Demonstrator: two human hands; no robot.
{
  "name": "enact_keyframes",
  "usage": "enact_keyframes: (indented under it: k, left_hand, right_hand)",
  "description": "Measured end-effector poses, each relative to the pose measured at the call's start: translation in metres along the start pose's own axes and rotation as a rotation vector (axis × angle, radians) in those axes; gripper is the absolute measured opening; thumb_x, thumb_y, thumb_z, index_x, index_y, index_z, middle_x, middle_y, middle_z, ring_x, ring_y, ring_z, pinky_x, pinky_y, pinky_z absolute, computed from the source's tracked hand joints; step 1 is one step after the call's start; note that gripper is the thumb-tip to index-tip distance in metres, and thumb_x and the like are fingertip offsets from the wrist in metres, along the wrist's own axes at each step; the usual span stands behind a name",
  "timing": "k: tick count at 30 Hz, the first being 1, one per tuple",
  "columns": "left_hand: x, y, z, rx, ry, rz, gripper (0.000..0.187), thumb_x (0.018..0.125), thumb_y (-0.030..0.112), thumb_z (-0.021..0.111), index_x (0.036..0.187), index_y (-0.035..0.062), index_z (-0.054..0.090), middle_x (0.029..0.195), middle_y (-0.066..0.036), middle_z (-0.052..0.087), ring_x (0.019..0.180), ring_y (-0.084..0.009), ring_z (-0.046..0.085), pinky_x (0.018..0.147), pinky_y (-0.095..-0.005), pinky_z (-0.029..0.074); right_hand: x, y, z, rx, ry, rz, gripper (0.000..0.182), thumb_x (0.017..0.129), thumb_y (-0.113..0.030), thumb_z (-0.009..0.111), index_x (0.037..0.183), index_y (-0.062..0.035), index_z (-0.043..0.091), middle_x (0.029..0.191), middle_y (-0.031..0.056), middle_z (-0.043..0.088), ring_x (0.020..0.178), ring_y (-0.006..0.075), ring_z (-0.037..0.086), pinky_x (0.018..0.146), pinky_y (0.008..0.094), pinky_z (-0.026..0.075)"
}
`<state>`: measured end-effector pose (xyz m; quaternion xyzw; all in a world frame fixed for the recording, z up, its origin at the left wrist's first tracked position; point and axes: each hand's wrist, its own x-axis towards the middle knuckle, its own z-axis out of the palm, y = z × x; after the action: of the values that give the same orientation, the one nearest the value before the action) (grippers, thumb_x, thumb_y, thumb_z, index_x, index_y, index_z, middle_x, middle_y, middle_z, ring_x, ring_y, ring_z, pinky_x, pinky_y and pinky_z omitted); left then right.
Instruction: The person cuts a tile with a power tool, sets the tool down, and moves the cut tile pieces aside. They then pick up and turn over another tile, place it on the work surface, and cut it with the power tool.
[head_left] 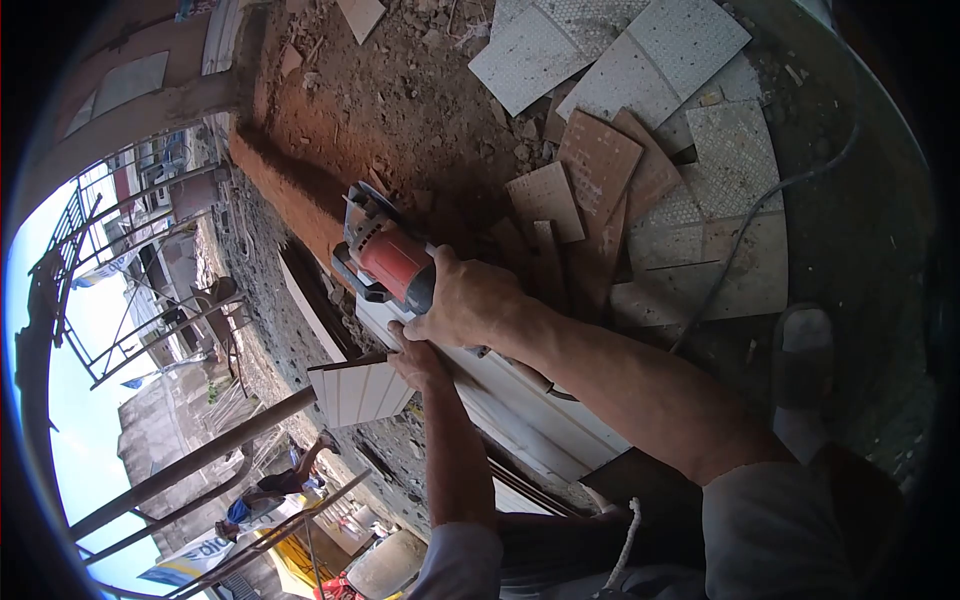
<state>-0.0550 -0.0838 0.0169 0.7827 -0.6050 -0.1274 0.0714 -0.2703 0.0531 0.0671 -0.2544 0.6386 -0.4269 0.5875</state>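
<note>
My right hand (pixel 465 300) is wrapped round the rear of a red and dark power cutter (pixel 390 262), whose metal guard points to the upper left. Just below it, my left hand (pixel 418 362) grips the edge of a striped tile piece (pixel 365 393). Its thumb side is close to the tool's rear, and some fingers are hidden. Long pale tiles (pixel 530 415) lie under and beside both hands. The cutter's blade cannot be made out clearly.
Broken tiles (pixel 600 165) and patterned white tiles (pixel 735 160) lie on the dirt at the upper right. A cable (pixel 745 235) crosses them. A shoe (pixel 805 345) is at the right. Metal poles (pixel 200 460) and another person (pixel 285 482) are at the lower left.
</note>
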Motion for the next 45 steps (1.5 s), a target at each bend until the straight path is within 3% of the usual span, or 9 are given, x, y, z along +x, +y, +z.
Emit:
enact_keyframes:
  k: [7, 20, 22, 24, 34, 36, 38, 40, 45]
  left_hand:
    - [-0.005, 0.004, -0.002, 0.052, 0.056, 0.082, 0.099, 0.087, 0.075, 0.042, 0.134, -0.0113, 0.047, 0.130, -0.034, 0.054, 0.119, -0.0447, 0.055, 0.103, -0.0478, 0.041]
    - [-0.012, 0.012, -0.002, 0.007, 0.017, -0.027, 0.104, 0.084, 0.079, 0.042, 0.133, -0.0131, 0.045, 0.127, -0.033, 0.055, 0.117, -0.0439, 0.057, 0.102, -0.0470, 0.042]
    - [-0.007, 0.008, 0.000, 0.024, 0.068, -0.045, 0.104, 0.084, 0.079, 0.042, 0.133, -0.0132, 0.045, 0.128, -0.034, 0.055, 0.117, -0.0439, 0.056, 0.102, -0.0471, 0.042]
    - [0.011, -0.006, 0.003, -0.058, -0.041, 0.032, 0.103, 0.085, 0.078, 0.042, 0.132, -0.0130, 0.045, 0.127, -0.034, 0.055, 0.117, -0.0439, 0.056, 0.103, -0.0474, 0.042]
    - [0.026, -0.020, 0.008, -0.087, -0.103, 0.079, 0.102, 0.085, 0.078, 0.042, 0.133, -0.0114, 0.043, 0.128, -0.034, 0.054, 0.117, -0.0441, 0.056, 0.102, -0.0478, 0.042]
    - [0.035, -0.027, 0.012, -0.096, -0.118, 0.202, 0.102, 0.085, 0.078, 0.043, 0.134, -0.0114, 0.043, 0.128, -0.034, 0.054, 0.117, -0.0440, 0.056, 0.102, -0.0477, 0.042]
    - [0.033, -0.026, 0.011, -0.117, -0.111, 0.125, 0.102, 0.085, 0.078, 0.043, 0.135, -0.0115, 0.042, 0.129, -0.035, 0.054, 0.118, -0.0440, 0.056, 0.102, -0.0477, 0.042]
    - [0.021, -0.014, 0.006, -0.141, -0.102, 0.049, 0.102, 0.085, 0.077, 0.043, 0.136, -0.0115, 0.041, 0.129, -0.035, 0.053, 0.118, -0.0439, 0.056, 0.103, -0.0477, 0.042]
    - [0.019, -0.009, 0.005, -0.073, -0.074, 0.007, 0.103, 0.086, 0.076, 0.045, 0.139, -0.0129, 0.037, 0.131, -0.035, 0.052, 0.119, -0.0441, 0.055, 0.103, -0.0465, 0.042]
  right_hand:
    - [0.011, -0.001, -0.002, -0.012, -0.045, -0.002, 0.092, 0.068, -0.031, 0.072, 0.140, 0.0081, 0.031, 0.112, 0.0306, 0.064, 0.105, 0.0385, 0.066, 0.095, 0.0401, 0.053]
    - [0.009, -0.004, -0.004, -0.007, -0.062, 0.027, 0.088, 0.070, -0.037, 0.072, 0.136, 0.0088, 0.035, 0.115, 0.0310, 0.063, 0.107, 0.0383, 0.066, 0.095, 0.0395, 0.052]
    - [0.007, -0.005, -0.003, -0.006, -0.013, 0.037, 0.075, 0.071, -0.027, 0.073, 0.129, 0.0073, 0.042, 0.115, 0.0274, 0.065, 0.105, 0.0341, 0.068, 0.095, 0.0376, 0.052]
    - [0.006, -0.005, -0.004, -0.008, -0.010, 0.035, 0.074, 0.071, -0.027, 0.073, 0.129, 0.0075, 0.042, 0.114, 0.0275, 0.065, 0.105, 0.0342, 0.068, 0.095, 0.0376, 0.052]
    - [0.003, -0.004, -0.005, -0.022, -0.002, 0.006, 0.073, 0.073, -0.030, 0.073, 0.127, 0.0088, 0.043, 0.114, 0.0288, 0.065, 0.105, 0.0349, 0.068, 0.095, 0.0378, 0.053]
    - [0.003, -0.004, -0.006, -0.026, -0.002, 0.008, 0.073, 0.073, -0.030, 0.073, 0.127, 0.0090, 0.043, 0.114, 0.0290, 0.065, 0.105, 0.0349, 0.068, 0.095, 0.0379, 0.053]
    - [0.003, -0.003, -0.004, -0.029, -0.007, 0.011, 0.073, 0.073, -0.030, 0.073, 0.126, 0.0092, 0.043, 0.114, 0.0291, 0.065, 0.105, 0.0350, 0.068, 0.095, 0.0380, 0.052]
    - [0.005, 0.000, -0.004, -0.019, -0.024, -0.013, 0.090, 0.072, -0.037, 0.071, 0.138, 0.0111, 0.033, 0.113, 0.0317, 0.064, 0.106, 0.0381, 0.066, 0.096, 0.0396, 0.052]
    - [0.002, -0.001, -0.006, -0.020, -0.040, -0.005, 0.086, 0.073, -0.036, 0.070, 0.136, 0.0112, 0.034, 0.112, 0.0319, 0.064, 0.106, 0.0383, 0.067, 0.096, 0.0397, 0.052]
